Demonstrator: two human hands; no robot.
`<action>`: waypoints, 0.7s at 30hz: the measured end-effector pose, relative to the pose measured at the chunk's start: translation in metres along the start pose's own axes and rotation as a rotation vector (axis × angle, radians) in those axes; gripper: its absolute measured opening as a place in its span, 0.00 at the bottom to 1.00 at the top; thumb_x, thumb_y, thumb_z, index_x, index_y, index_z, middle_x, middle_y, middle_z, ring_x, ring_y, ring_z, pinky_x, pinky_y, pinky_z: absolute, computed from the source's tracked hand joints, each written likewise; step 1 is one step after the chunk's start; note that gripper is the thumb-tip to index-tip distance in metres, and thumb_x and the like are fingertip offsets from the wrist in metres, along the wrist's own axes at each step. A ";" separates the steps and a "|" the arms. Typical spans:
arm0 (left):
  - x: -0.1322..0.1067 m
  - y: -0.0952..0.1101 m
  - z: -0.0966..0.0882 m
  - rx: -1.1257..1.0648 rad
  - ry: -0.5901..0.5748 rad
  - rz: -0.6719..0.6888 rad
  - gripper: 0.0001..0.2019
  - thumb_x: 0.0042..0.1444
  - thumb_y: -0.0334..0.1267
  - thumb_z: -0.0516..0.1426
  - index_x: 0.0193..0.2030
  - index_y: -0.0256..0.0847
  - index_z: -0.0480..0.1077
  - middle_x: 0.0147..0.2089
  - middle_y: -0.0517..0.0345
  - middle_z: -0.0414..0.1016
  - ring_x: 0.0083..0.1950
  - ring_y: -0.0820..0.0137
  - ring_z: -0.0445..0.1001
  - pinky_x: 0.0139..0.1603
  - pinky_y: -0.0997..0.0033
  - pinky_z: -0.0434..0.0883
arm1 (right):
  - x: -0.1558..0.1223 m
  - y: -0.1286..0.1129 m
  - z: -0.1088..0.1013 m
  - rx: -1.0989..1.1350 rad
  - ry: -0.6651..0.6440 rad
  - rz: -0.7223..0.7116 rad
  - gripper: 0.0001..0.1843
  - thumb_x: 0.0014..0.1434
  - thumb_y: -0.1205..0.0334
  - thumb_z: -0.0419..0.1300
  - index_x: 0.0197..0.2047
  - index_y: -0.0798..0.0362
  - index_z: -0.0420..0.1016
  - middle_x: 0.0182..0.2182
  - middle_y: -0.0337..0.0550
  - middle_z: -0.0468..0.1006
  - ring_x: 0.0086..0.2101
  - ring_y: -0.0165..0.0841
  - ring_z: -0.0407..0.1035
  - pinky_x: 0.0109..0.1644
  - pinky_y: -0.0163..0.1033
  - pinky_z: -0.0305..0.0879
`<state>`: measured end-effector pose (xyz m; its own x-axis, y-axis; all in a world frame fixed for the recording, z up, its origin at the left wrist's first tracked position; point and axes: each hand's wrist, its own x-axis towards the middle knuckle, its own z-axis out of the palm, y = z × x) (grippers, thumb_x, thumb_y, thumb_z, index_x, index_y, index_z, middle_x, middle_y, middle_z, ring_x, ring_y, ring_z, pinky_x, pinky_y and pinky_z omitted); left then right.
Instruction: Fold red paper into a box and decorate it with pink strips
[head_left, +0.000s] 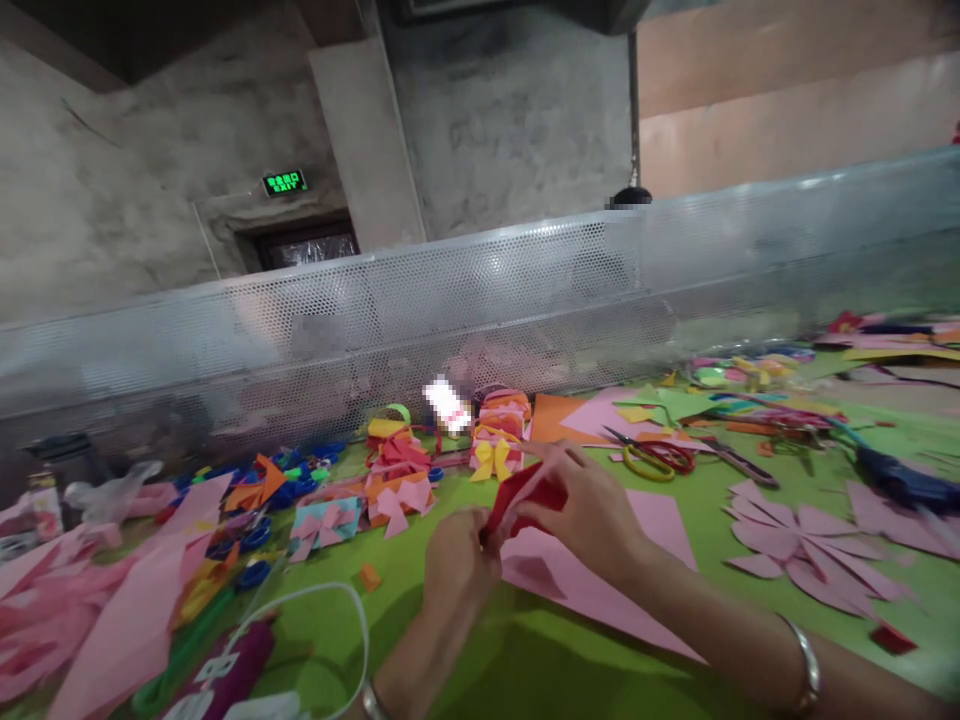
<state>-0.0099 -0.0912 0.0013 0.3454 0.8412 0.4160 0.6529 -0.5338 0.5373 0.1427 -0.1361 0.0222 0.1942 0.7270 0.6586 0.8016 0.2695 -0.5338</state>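
Both my hands meet over the green table (525, 650) near its middle. My left hand (459, 565) pinches one end of a folded red paper piece (525, 493). My right hand (589, 510) is closed around the other end of the same red piece, fingers curled over it. Under my hands lies a large pink paper sheet (600, 580). A bangle shows on each wrist.
Paper bows (397, 480) in several colours lie just beyond my hands. Yellow-handled scissors (645, 458) and red-handled scissors (675, 455) rest to the right. Pink petal cutouts (810, 545) lie at right, pink scraps (112, 600) at left. A perforated metal screen (480, 300) bounds the far edge. A white cable (330, 600) loops at front left.
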 end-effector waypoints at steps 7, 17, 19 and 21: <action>0.000 -0.003 -0.001 0.161 0.112 0.298 0.08 0.51 0.34 0.57 0.37 0.43 0.75 0.34 0.55 0.78 0.35 0.65 0.75 0.35 0.67 0.70 | 0.005 0.008 -0.005 0.217 0.010 -0.314 0.05 0.48 0.64 0.66 0.22 0.51 0.75 0.29 0.39 0.74 0.32 0.32 0.67 0.38 0.38 0.61; 0.012 0.002 -0.020 0.203 0.353 0.800 0.11 0.59 0.39 0.50 0.35 0.45 0.75 0.32 0.59 0.80 0.33 0.68 0.77 0.35 0.67 0.73 | 0.010 0.005 -0.014 0.284 -0.086 -0.598 0.04 0.52 0.64 0.62 0.27 0.53 0.76 0.28 0.42 0.77 0.31 0.30 0.68 0.39 0.37 0.62; 0.020 -0.006 -0.022 0.284 0.418 0.887 0.11 0.59 0.42 0.51 0.34 0.45 0.73 0.31 0.59 0.80 0.32 0.68 0.76 0.35 0.67 0.73 | 0.015 0.004 -0.014 0.250 -0.080 -0.620 0.04 0.52 0.66 0.63 0.26 0.54 0.75 0.30 0.41 0.78 0.31 0.28 0.69 0.40 0.34 0.62; 0.029 -0.016 -0.020 0.313 0.394 0.953 0.12 0.60 0.43 0.49 0.34 0.46 0.72 0.32 0.61 0.79 0.34 0.69 0.76 0.36 0.69 0.72 | 0.021 0.004 -0.012 0.193 -0.102 -0.630 0.04 0.51 0.66 0.64 0.26 0.54 0.74 0.29 0.41 0.78 0.32 0.26 0.69 0.41 0.32 0.63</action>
<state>-0.0236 -0.0602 0.0197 0.5979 -0.0266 0.8011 0.3925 -0.8617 -0.3216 0.1563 -0.1276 0.0399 -0.3401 0.4469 0.8274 0.6269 0.7636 -0.1548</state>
